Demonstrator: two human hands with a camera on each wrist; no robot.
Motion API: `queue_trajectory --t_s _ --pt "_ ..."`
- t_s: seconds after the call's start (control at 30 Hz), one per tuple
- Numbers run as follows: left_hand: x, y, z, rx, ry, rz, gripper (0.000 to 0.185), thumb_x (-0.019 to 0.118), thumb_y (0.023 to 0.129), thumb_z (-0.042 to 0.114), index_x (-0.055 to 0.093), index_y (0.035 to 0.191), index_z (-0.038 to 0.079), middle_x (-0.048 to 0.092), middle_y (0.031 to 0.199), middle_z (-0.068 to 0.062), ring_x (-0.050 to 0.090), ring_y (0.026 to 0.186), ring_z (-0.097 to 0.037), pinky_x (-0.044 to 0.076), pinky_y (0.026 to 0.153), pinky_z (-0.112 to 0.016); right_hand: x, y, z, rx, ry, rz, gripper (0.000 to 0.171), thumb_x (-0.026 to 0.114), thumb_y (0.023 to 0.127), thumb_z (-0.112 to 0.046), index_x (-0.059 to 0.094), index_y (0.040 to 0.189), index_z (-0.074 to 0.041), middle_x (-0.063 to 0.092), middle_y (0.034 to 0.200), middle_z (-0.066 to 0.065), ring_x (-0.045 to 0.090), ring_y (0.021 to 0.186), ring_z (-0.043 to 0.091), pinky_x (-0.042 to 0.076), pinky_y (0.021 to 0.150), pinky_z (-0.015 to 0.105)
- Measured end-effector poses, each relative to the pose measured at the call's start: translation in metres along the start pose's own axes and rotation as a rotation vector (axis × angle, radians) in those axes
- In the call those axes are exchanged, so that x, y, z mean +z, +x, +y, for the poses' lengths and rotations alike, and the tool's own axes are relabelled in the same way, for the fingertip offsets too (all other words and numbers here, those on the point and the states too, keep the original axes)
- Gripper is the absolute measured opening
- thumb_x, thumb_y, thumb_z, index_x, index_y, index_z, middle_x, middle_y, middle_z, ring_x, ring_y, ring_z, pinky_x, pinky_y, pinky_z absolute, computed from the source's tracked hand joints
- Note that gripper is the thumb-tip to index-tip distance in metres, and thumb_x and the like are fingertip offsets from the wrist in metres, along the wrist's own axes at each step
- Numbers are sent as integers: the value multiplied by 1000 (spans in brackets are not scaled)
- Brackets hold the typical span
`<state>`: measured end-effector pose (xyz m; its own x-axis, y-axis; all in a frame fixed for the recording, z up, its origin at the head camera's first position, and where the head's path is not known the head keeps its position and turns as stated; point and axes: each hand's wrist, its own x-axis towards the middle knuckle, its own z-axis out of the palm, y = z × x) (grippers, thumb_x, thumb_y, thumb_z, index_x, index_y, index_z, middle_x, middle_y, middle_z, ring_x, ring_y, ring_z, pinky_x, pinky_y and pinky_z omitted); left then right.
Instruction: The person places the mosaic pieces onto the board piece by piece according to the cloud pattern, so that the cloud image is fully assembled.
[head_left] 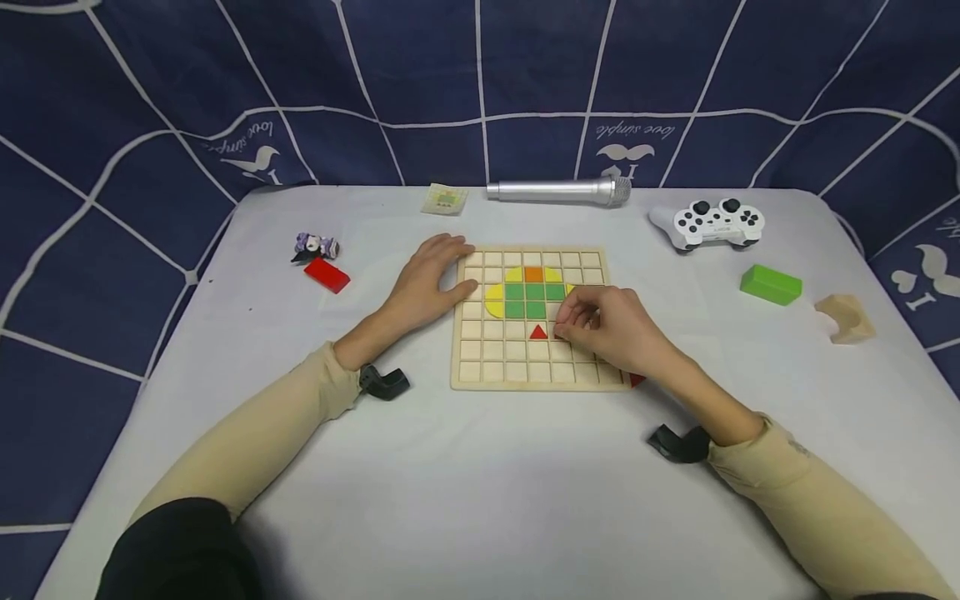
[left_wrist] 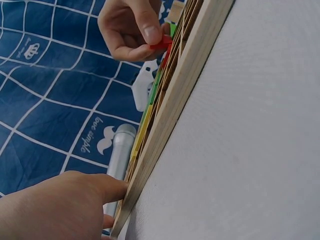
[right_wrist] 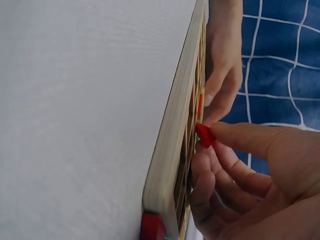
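A wooden grid board (head_left: 480, 372) lies on the white table. Yellow, green and orange pieces fill cells in its upper middle, among them a green piece (head_left: 514, 309). Below these sits a red triangle (head_left: 538, 332). My left hand (head_left: 426, 285) rests at the board's left edge, fingers loosely extended and thumb touching the rim. Over the board's right half, my right hand (head_left: 618, 329) pinches a small red piece (right_wrist: 205, 135) between thumb and fingers, close to the grid. Another red piece (head_left: 637, 380) lies by the lower right corner, partly hidden under the right wrist.
Behind the board lie a small pattern card (head_left: 445, 199) and a silver microphone (head_left: 555, 192). To the right are a white game controller (head_left: 716, 223), a green block (head_left: 771, 284) and an arched wooden block (head_left: 847, 319). A small figurine (head_left: 315, 247) and a red block (head_left: 327, 275) lie left.
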<state>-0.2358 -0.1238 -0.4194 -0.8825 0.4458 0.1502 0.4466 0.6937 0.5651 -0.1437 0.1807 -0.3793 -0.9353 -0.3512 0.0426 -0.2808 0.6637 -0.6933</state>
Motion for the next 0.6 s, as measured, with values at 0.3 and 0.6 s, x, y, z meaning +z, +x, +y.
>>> queue_trajectory --t_s 0.3,0.6 --pt "0 0 2 -4 3 -7 58 70 100 31 55 151 9 43 166 -12 25 161 -28 21 131 -51 4 -5 5 -10 -51 55 8 83 91 -14 76 89 -15 67 76 -1 60 71 16 48 62 23" --pt "1 0 0 1 8 -2 58 71 100 31 56 151 9 44 166 -12 26 161 -28 22 131 -51 11 -5 5 -61 -54 68 7 84 91 -12 78 88 -13 68 72 -4 59 67 13 47 61 21"
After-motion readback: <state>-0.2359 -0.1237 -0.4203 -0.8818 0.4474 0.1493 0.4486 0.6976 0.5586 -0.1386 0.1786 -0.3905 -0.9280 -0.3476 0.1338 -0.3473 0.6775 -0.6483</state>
